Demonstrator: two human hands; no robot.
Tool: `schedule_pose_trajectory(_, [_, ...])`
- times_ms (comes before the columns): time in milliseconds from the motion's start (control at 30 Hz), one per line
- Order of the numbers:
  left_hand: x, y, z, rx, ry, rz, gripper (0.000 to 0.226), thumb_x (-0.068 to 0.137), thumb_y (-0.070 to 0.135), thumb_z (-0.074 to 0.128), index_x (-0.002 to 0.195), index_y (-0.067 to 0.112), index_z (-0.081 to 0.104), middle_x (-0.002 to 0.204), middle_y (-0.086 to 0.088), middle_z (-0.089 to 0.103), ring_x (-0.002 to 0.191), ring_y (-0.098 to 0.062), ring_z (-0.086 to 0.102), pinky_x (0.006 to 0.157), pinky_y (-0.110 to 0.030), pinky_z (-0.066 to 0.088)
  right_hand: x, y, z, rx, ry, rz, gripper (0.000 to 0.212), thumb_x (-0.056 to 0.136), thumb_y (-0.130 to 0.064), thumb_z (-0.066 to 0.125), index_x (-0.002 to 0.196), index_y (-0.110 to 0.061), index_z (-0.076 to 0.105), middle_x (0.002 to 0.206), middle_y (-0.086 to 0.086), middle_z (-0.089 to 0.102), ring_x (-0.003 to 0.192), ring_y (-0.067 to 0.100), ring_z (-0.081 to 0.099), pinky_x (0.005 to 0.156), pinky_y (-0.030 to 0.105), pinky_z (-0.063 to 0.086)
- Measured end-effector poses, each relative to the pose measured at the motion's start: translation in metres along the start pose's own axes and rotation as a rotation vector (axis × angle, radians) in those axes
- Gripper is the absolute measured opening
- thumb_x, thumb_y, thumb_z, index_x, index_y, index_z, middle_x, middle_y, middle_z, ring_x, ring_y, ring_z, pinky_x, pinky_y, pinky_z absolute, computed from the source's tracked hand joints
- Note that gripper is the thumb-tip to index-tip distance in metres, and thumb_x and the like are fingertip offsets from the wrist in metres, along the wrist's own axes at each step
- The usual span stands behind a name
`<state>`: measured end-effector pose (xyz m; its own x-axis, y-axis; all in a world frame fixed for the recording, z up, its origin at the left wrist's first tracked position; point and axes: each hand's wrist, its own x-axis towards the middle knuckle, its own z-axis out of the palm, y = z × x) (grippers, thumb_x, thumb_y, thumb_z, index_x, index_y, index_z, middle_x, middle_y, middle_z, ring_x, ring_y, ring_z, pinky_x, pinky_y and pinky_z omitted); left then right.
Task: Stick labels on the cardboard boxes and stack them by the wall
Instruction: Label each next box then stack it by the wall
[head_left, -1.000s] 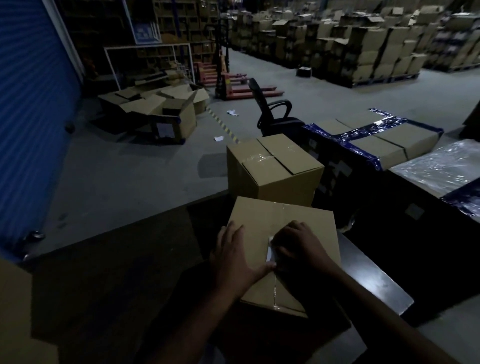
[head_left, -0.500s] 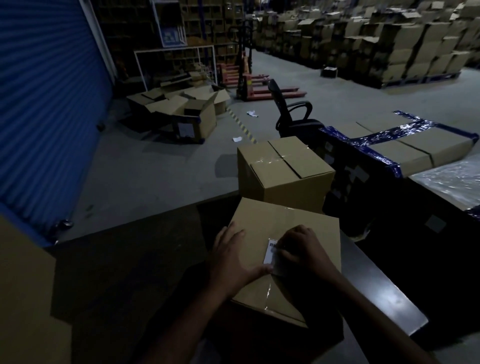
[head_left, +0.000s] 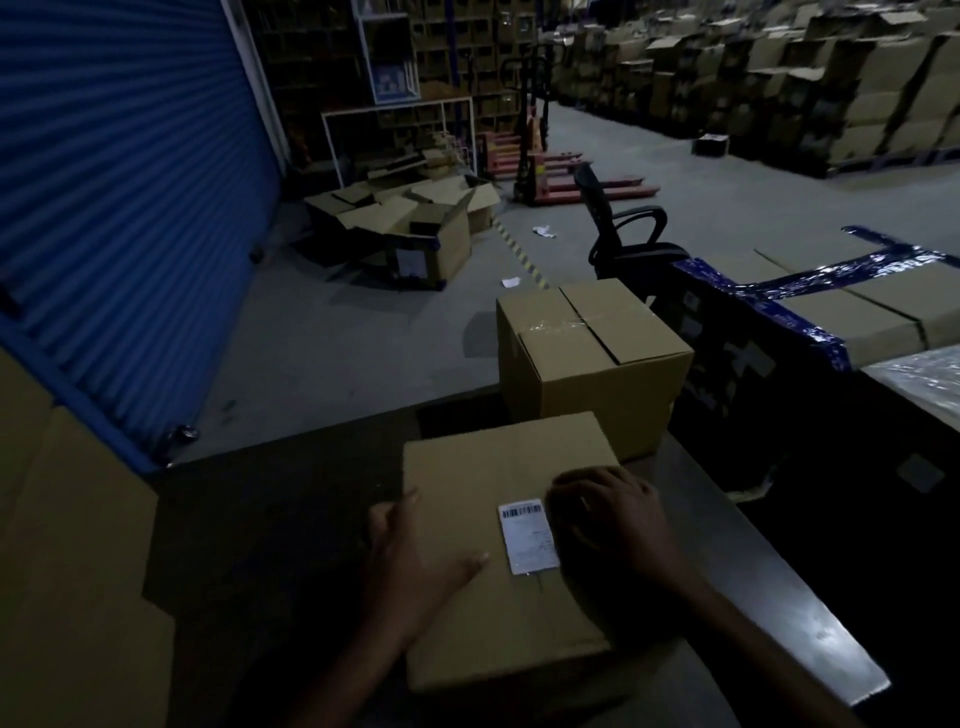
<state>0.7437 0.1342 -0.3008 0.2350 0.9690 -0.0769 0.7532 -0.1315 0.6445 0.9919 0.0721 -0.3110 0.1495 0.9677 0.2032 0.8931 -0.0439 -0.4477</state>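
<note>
Cardboard near box (head_left: 467, 467) on table (head_left: 291, 519): white label (head_left: 529, 535) flat on lid | left hand (head_left: 415, 566) clasps box edge; right hand (head_left: 608, 514) rests relaxed beside label | stacking remains; far box (head_left: 587, 353) top unlabelled.

A taped box (head_left: 592, 364) blocks my reach forward, just behind the labelled box (head_left: 493, 467). Bare tabletop (head_left: 270, 519) lies open to my left; wrapped cartons (head_left: 831, 322) wall my right.
</note>
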Motion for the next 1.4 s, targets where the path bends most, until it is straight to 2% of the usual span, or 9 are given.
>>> schedule_pose_trajectory(100, [-0.002, -0.009, -0.010, -0.014, 0.019, -0.026, 0.109, 0.065, 0.056, 0.084, 0.149, 0.028, 0.021, 0.143, 0.002, 0.020, 0.128, -0.021, 0.043, 0.098, -0.030, 0.040, 0.024, 0.004, -0.001, 0.030, -0.056, -0.094, 0.038, 0.082, -0.058, 0.041, 0.109, -0.043, 0.064, 0.122, -0.023, 0.058, 0.116, -0.001, 0.045, 0.103, 0.042, 0.033])
schedule_pose_trajectory(200, [0.013, -0.003, -0.011, 0.032, 0.134, 0.023, 0.111, 0.062, 0.060, 0.083, 0.149, 0.029, 0.022, 0.147, 0.006, 0.016, 0.133, -0.019, 0.032, 0.102, -0.032, 0.034, 0.030, -0.006, 0.007, 0.034, -0.038, -0.056, 0.037, 0.081, -0.058, 0.036, 0.100, -0.043, 0.064, 0.115, -0.022, 0.060, 0.113, 0.003, 0.049, 0.110, 0.043, 0.026])
schedule_pose_trajectory(267, [0.025, 0.008, -0.007, 0.023, 0.152, 0.099, 0.113, 0.061, 0.066, 0.080, 0.151, 0.031, 0.021, 0.152, 0.007, 0.015, 0.138, -0.017, 0.022, 0.106, -0.031, 0.029, 0.025, -0.018, 0.013, 0.063, 0.022, -0.024, 0.035, 0.079, -0.055, 0.037, 0.095, -0.039, 0.064, 0.106, -0.020, 0.062, 0.104, 0.004, 0.053, 0.104, 0.039, 0.033])
schedule_pose_trajectory(400, [0.041, 0.017, 0.009, 0.098, 0.090, 0.194, 0.120, 0.055, 0.093, 0.046, 0.151, 0.025, 0.024, 0.159, 0.003, 0.020, 0.148, -0.016, 0.009, 0.121, -0.037, 0.016, 0.015, -0.032, 0.027, -0.016, 0.086, -0.008, 0.034, 0.082, -0.056, 0.038, 0.098, -0.039, 0.062, 0.106, -0.017, 0.056, 0.102, 0.008, 0.047, 0.090, 0.029, 0.030])
schedule_pose_trajectory(467, [0.044, 0.011, 0.016, 0.067, 0.128, 0.228, 0.116, 0.057, 0.093, 0.046, 0.149, 0.023, 0.030, 0.156, 0.004, 0.027, 0.146, -0.013, 0.014, 0.119, -0.030, 0.017, 0.017, -0.034, 0.028, -0.060, 0.085, 0.007, 0.034, 0.083, -0.058, 0.038, 0.099, -0.040, 0.062, 0.107, -0.016, 0.053, 0.103, 0.009, 0.045, 0.088, 0.028, 0.026])
schedule_pose_trajectory(1000, [0.051, -0.001, 0.024, 0.119, 0.154, 0.248, 0.111, 0.055, 0.095, 0.041, 0.142, 0.026, 0.042, 0.157, 0.006, 0.029, 0.147, -0.012, 0.015, 0.118, -0.040, 0.023, 0.020, -0.027, 0.033, -0.131, 0.102, 0.023, 0.032, 0.080, -0.057, 0.040, 0.092, -0.036, 0.060, 0.102, -0.010, 0.051, 0.100, 0.014, 0.045, 0.084, 0.027, 0.022])
schedule_pose_trajectory(1233, [0.049, 0.009, 0.018, 0.461, 0.160, 0.353, 0.111, 0.072, 0.095, 0.017, 0.156, 0.022, 0.022, 0.167, -0.002, 0.002, 0.151, -0.018, -0.018, 0.119, -0.055, -0.015, 0.015, -0.028, 0.031, -0.106, 0.103, 0.069, 0.035, 0.081, -0.053, 0.043, 0.099, -0.032, 0.065, 0.104, -0.008, 0.060, 0.100, 0.018, 0.056, 0.083, 0.032, 0.043])
schedule_pose_trajectory(1300, [0.054, 0.012, 0.015, 0.517, 0.083, 0.386, 0.114, 0.071, 0.093, 0.005, 0.158, 0.020, 0.008, 0.166, -0.005, -0.009, 0.149, -0.019, -0.025, 0.120, -0.053, -0.013, 0.000, -0.039, 0.039, -0.171, 0.101, 0.088, 0.047, 0.077, -0.054, 0.044, 0.106, -0.025, 0.067, 0.112, -0.002, 0.064, 0.101, 0.020, 0.058, 0.086, 0.035, 0.047])
schedule_pose_trajectory(1400, [0.066, 0.009, 0.014, 0.502, 0.037, 0.392, 0.112, 0.075, 0.092, 0.010, 0.158, 0.017, 0.006, 0.167, -0.007, 0.002, 0.153, -0.021, -0.008, 0.124, -0.047, -0.004, -0.020, -0.055, 0.049, -0.193, 0.136, 0.112, 0.057, 0.079, -0.055, 0.044, 0.115, -0.015, 0.064, 0.121, 0.002, 0.062, 0.110, 0.021, 0.058, 0.102, 0.036, 0.033])
